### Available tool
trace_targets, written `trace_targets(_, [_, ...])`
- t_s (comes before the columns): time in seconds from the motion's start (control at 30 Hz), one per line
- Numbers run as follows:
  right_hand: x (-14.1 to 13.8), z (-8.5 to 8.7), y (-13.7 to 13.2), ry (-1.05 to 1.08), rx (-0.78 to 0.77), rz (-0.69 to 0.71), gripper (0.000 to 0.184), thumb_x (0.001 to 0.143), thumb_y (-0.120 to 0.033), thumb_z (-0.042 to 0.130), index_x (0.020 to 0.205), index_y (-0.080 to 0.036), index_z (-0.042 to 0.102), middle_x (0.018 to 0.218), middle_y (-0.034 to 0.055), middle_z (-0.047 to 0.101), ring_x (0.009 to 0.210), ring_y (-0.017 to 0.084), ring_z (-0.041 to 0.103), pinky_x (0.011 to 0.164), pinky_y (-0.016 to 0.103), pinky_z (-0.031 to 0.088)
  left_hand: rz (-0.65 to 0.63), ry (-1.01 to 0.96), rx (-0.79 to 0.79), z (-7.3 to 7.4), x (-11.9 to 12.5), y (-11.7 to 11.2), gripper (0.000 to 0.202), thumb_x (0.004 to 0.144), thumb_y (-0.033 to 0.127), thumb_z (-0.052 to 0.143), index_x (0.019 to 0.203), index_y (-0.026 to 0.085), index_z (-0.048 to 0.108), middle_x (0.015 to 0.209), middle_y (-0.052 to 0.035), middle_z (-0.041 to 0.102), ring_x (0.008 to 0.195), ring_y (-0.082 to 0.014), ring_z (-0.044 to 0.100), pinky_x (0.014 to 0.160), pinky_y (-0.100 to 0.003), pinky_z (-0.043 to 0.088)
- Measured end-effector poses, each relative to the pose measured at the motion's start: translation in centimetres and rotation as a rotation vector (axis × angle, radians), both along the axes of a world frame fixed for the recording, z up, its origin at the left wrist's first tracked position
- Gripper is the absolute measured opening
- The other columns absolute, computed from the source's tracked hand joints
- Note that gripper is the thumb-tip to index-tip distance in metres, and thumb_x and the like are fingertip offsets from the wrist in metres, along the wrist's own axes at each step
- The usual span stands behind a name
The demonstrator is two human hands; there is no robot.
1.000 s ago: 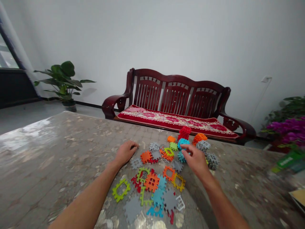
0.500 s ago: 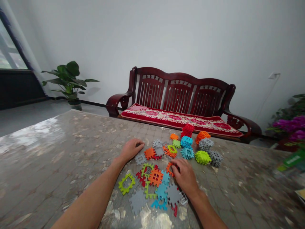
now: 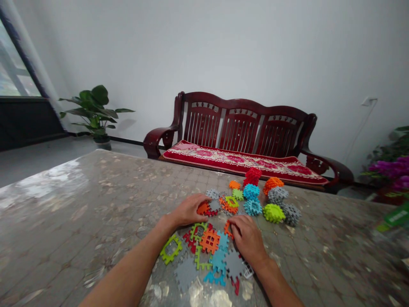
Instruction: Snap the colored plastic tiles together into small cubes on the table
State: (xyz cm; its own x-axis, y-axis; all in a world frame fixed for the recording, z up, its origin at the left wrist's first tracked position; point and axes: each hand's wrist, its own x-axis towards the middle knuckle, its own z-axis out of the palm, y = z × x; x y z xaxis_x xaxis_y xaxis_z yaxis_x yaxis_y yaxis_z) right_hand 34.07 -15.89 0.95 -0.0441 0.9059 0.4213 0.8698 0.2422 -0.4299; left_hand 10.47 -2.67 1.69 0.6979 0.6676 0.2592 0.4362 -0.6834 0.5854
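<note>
My left hand (image 3: 189,210) is curved over the table, with thumb and fingers apart around a flat orange tile (image 3: 202,208). Its palm covers the spot beside that tile. My right hand (image 3: 248,238) pinches an orange notched piece (image 3: 228,229) by its right side, low over the table. Between my forearms lie loose interlocking plastic tiles: an orange window tile (image 3: 210,241), a lime frame (image 3: 171,249), a blue tile (image 3: 219,260) and grey tiles (image 3: 185,273). Beyond them sits a small group with a lime-and-orange piece (image 3: 231,202).
Stacks of tiles stand at the back right: red (image 3: 252,176), blue (image 3: 252,207), orange (image 3: 273,185), lime (image 3: 273,213) and grey (image 3: 290,214). A wooden bench (image 3: 239,123) with a red cover is behind the table (image 3: 96,204). Purple flowers (image 3: 391,170) are at right.
My left hand has moved right and slightly nearer, from beside the grey window tile to over it and around the orange tile. My right hand still pinches the orange piece in nearly the same place.
</note>
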Motion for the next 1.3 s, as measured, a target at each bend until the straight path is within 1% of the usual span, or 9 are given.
trace_targets(0.27, [0.0, 0.0, 0.1, 0.009, -0.006, 0.017, 0.025, 0.090, -0.014, 0.049, 0.098, -0.024, 0.070, 0.100, 0.0053, 0.071, 0.099, 0.024, 0.060, 0.091, 0.039, 0.046, -0.054, 0.040, 0.092, 0.3, 0.0, -0.2, 0.046, 0.078, 0.031, 0.068, 0.124, 0.025, 0.065, 0.121, -0.0055, 0.067, 0.114, -0.0250, 0.059, 0.102, -0.035, 0.042])
trace_targets(0.4, [0.0, 0.1, 0.1, 0.012, -0.016, 0.016, 0.025, 0.091, -0.013, 0.048, 0.098, -0.024, 0.070, 0.100, 0.0051, 0.070, 0.099, 0.024, 0.060, 0.091, 0.040, 0.046, -0.028, 0.039, 0.116, 0.6, 0.2, -0.6, 0.039, 0.080, 0.027, 0.062, 0.119, 0.025, 0.068, 0.114, -0.0055, 0.069, 0.108, -0.0231, 0.061, 0.099, -0.032, 0.044])
trace_targets(0.5, [0.0, 0.0, 0.1, 0.014, -0.016, 0.018, 0.025, 0.090, -0.013, 0.048, 0.099, -0.024, 0.069, 0.100, 0.0052, 0.070, 0.099, 0.024, 0.059, 0.091, 0.040, 0.046, 0.027, 0.018, 0.097, 0.7, 0.3, -0.7, 0.035, 0.082, 0.028, 0.059, 0.116, 0.024, 0.069, 0.112, -0.0050, 0.071, 0.105, -0.0223, 0.063, 0.098, -0.032, 0.045])
trace_targets(0.67, [0.1, -0.3, 0.2, 0.014, -0.006, 0.028, 0.024, 0.091, -0.013, 0.048, 0.098, -0.023, 0.069, 0.099, 0.0053, 0.070, 0.099, 0.023, 0.059, 0.091, 0.039, 0.046, 0.167, -0.047, -0.055, 0.7, 0.5, -0.5, 0.032, 0.090, 0.031, 0.046, 0.107, 0.023, 0.073, 0.109, -0.0032, 0.075, 0.101, -0.0209, 0.066, 0.093, -0.030, 0.048])
trace_targets(0.83, [0.1, -0.3, 0.2, 0.021, 0.008, 0.038, 0.024, 0.091, -0.012, 0.049, 0.097, -0.021, 0.070, 0.098, 0.0059, 0.070, 0.097, 0.023, 0.059, 0.089, 0.039, 0.046, 0.269, -0.134, -0.169, 0.5, 0.5, 0.1, 0.031, 0.086, 0.032, 0.049, 0.100, 0.020, 0.073, 0.096, -0.0031, 0.077, 0.088, -0.0201, 0.067, 0.083, -0.028, 0.049])
trace_targets(0.93, [0.1, -0.4, 0.2, 0.028, 0.028, 0.039, 0.024, 0.090, -0.012, 0.049, 0.097, -0.022, 0.070, 0.098, 0.0057, 0.071, 0.096, 0.023, 0.059, 0.088, 0.039, 0.047, 0.321, -0.157, -0.192, 0.2, 0.6, 0.4, 0.031, 0.085, 0.038, 0.050, 0.090, 0.018, 0.073, 0.084, -0.0019, 0.075, 0.078, -0.0190, 0.065, 0.076, -0.028, 0.048])
trace_targets(1.03, [0.1, -0.4, 0.3, 0.029, 0.033, 0.043, 0.024, 0.090, -0.012, 0.050, 0.098, -0.022, 0.070, 0.098, 0.0054, 0.070, 0.097, 0.023, 0.059, 0.089, 0.038, 0.046, 0.367, -0.174, -0.210, 0.2, 0.7, 0.5, 0.032, 0.084, 0.042, 0.050, 0.083, 0.018, 0.071, 0.078, -0.0010, 0.073, 0.075, -0.0186, 0.064, 0.073, -0.027, 0.047])
trace_targets(1.13, [0.2, -0.5, 0.3, 0.027, 0.032, 0.045, 0.024, 0.090, -0.011, 0.050, 0.099, -0.022, 0.069, 0.098, 0.0052, 0.070, 0.097, 0.023, 0.059, 0.089, 0.038, 0.046, 0.356, -0.214, -0.233, 0.4, 0.7, 0.5, 0.032, 0.082, 0.044, 0.052, 0.076, 0.019, 0.070, 0.079, -0.0017, 0.074, 0.080, -0.0195, 0.065, 0.077, -0.028, 0.047])
trace_targets(1.3, [0.2, -0.5, 0.3, 0.023, 0.036, 0.046, 0.022, 0.090, -0.010, 0.052, 0.098, -0.021, 0.069, 0.097, 0.0051, 0.070, 0.096, 0.023, 0.059, 0.088, 0.038, 0.046, 0.323, -0.321, -0.215, 0.8, 0.8, 0.6, 0.029, 0.080, 0.044, 0.056, 0.073, 0.020, 0.071, 0.097, -0.0058, 0.076, 0.093, -0.0221, 0.066, 0.088, -0.031, 0.048])
